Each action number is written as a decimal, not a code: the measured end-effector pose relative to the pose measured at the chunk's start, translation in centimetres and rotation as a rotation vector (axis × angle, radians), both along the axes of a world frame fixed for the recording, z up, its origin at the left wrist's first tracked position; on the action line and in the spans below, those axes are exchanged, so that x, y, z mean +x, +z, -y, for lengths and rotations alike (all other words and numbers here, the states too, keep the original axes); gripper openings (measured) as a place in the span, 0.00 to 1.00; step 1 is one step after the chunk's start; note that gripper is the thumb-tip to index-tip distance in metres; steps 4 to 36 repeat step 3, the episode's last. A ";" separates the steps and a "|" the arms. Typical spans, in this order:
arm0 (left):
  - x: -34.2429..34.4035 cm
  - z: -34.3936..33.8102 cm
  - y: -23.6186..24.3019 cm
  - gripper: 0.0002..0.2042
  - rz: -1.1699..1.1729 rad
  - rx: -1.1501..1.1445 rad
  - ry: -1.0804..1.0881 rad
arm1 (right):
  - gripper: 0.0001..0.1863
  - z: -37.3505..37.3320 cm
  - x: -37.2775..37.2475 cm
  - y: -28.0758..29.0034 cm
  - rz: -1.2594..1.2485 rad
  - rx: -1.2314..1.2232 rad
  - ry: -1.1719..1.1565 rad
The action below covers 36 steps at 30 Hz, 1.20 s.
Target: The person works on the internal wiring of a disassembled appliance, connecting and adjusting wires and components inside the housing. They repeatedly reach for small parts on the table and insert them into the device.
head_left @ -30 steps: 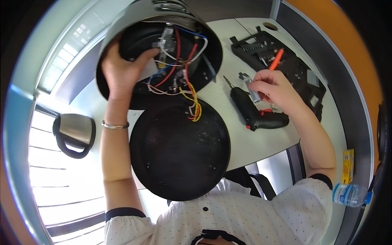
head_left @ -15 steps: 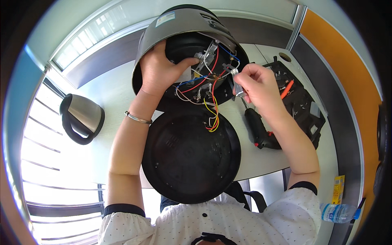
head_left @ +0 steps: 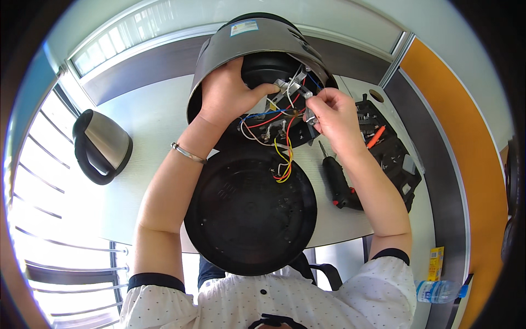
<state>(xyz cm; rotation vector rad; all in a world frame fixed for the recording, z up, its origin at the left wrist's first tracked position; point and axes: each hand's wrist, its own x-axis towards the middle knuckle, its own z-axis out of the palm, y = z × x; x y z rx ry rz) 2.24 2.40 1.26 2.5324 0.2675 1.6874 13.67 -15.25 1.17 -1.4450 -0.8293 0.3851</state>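
A grey cylindrical housing [head_left: 257,41], apparently of a rice cooker, lies on its side with its open underside toward me. My left hand [head_left: 224,93] reaches into it along the left wall and grips it; the fingertips are hidden. Its thumb is stretched onto a metal bracket [head_left: 292,88] among red, blue and white wires. My right hand [head_left: 334,112] pinches a small metal piece [head_left: 311,116] at the bracket's right end; whether the two are joined I cannot tell. Red and yellow wires [head_left: 286,164] run down to the round black base cover [head_left: 249,214] nearer me.
A black electric screwdriver [head_left: 335,178] lies right of the cover, beside an open black tool case [head_left: 389,159] holding an orange-handled tool [head_left: 376,137]. A steel kettle [head_left: 104,147] stands at the left. A water bottle [head_left: 438,291] and a yellow box [head_left: 435,263] are at lower right.
My right hand has brought the metal piece left, up against the bracket under my left thumb. The left hand keeps its place in the housing. The whole view has shifted slightly.
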 end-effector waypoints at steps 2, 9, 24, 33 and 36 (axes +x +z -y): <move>-0.2 0.1 0.2 0.33 -0.013 -0.007 0.009 | 0.07 -0.1 -0.1 0.1 -0.006 -0.001 0.039; -0.2 0.0 0.1 0.33 -0.020 -0.010 0.016 | 0.07 -0.1 -0.1 0.2 -0.010 -0.003 0.060; -0.2 0.0 0.1 0.33 -0.020 -0.010 0.016 | 0.07 -0.1 -0.1 0.2 -0.010 -0.003 0.060; -0.2 0.0 0.1 0.33 -0.020 -0.010 0.016 | 0.07 -0.1 -0.1 0.2 -0.010 -0.003 0.060; -0.2 0.0 0.1 0.33 -0.020 -0.010 0.016 | 0.07 -0.1 -0.1 0.2 -0.010 -0.003 0.060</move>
